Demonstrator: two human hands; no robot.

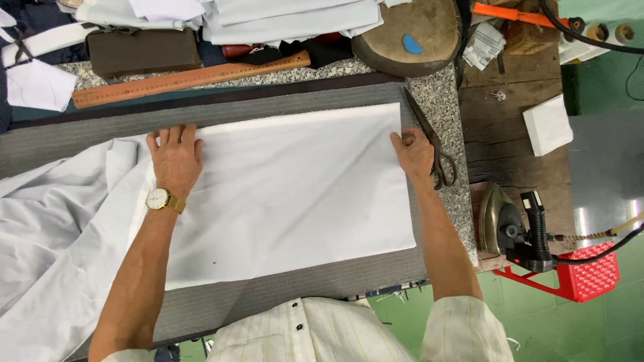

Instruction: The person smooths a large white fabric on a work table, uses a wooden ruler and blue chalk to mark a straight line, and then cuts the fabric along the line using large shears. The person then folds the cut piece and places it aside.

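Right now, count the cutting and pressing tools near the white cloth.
2: scissors lie on the table just beyond the right hand; an iron rests off the table's right end. Others may hide under the stacked fabric.

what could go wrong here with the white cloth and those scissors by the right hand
1. The scissors lie right beside the right hand; a sideways slip might catch the blades.
2. The loose bunched end of the white cloth beyond the left hand could drag the flat part askew.
3. The iron sits near the table edge, close to the right elbow.
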